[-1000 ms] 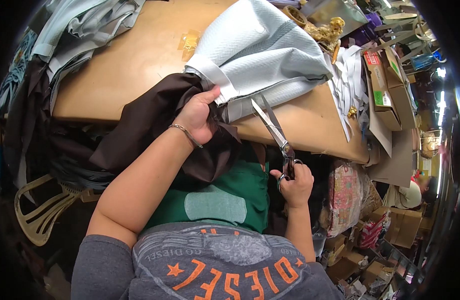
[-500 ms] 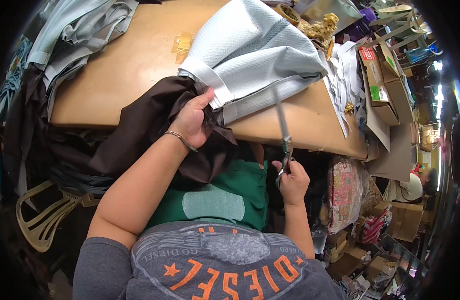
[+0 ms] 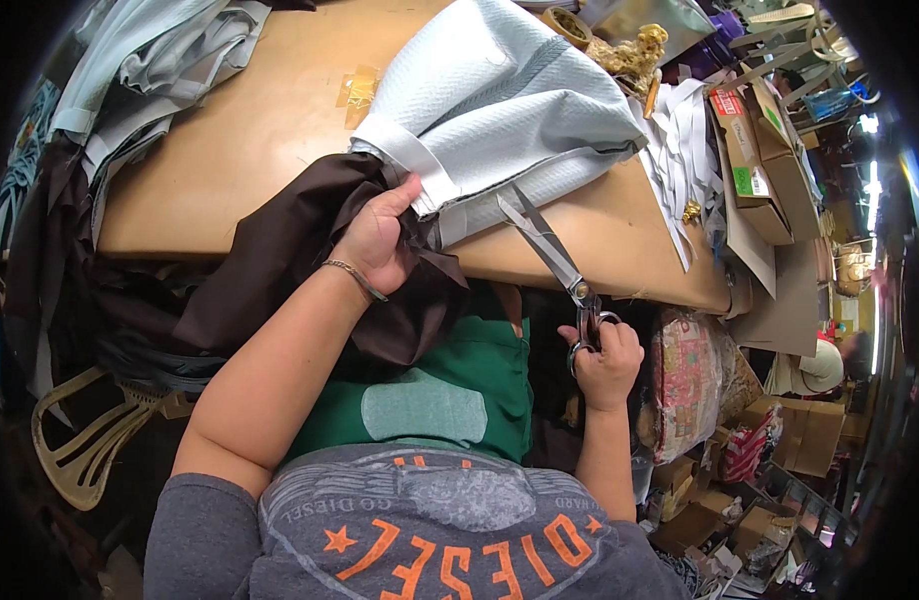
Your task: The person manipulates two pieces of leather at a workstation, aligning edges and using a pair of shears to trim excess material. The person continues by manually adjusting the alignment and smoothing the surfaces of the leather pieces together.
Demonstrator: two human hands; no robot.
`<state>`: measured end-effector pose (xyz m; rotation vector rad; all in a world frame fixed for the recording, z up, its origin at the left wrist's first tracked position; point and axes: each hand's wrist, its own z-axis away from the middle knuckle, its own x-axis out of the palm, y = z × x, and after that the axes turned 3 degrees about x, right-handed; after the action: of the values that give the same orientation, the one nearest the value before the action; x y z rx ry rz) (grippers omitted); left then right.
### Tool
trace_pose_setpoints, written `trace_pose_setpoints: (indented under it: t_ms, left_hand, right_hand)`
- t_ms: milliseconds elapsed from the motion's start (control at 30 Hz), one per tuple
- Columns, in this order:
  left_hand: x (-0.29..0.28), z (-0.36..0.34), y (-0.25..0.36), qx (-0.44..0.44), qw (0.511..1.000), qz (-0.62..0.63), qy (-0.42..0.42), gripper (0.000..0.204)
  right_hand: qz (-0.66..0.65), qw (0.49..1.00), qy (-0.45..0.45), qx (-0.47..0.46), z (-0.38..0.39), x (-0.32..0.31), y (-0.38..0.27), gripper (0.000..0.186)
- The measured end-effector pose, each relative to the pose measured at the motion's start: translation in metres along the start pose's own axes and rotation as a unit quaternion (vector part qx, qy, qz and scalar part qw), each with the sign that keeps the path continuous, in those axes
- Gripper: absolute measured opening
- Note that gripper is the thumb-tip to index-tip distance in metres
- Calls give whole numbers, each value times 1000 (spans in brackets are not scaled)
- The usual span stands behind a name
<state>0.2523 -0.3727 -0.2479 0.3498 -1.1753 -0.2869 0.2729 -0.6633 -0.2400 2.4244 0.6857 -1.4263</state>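
My left hand (image 3: 380, 238) is closed on a sewn fabric piece, thumb on its white band (image 3: 408, 157) where dark brown cloth (image 3: 280, 245) joins pale textured fabric (image 3: 500, 110). The pale part is bunched on the tabletop, while the brown cloth drapes over the near edge. Around the handles of metal scissors (image 3: 555, 252), my right hand (image 3: 608, 368) is closed. The blades are a little apart, their tips pointing up and left near the lower edge of the pale fabric. A thin thread seems to hang by the blades.
A tan table (image 3: 230, 150) spans the view. More pale and brown fabric (image 3: 170, 70) hangs at its left end. White strips (image 3: 685, 140), a tape roll (image 3: 567, 27) and a cardboard box (image 3: 745, 165) crowd the right. Below stand a plastic chair (image 3: 90, 430) and a wrapped patterned bundle (image 3: 688, 385).
My right hand has moved slightly right and up with the scissors. The blades have parted and now slant more to the left. My left hand keeps its hold on the fabric.
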Motion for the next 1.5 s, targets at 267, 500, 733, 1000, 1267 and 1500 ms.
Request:
trace_pose_setpoints:
  t_ms: [267,500,733,1000,1267,1500]
  left_hand:
    - [3,3,0,8,1000,1,2,30]
    - [6,6,2,-2,1000,-9,1,32]
    - [5,4,1,0,1000,-3,-10,34]
    - [-12,7,41,19,997,-71,24,31]
    - [-14,26,64,-3,984,-165,63,33]
    - [-11,31,54,-2,986,-153,62,30]
  right_hand:
    - [-15,1000,-1,-14,-3,3,-4,33]
    - [-28,1000,-5,-7,-6,8,-11,32]
    - [-54,998,-33,-16,-12,6,-13,25]
    - [-418,813,-19,405,-22,3,11,30]
    - [-57,935,-143,319,-79,23,105,35]
    - [-267,960,-29,-77,-127,-19,-38,11]
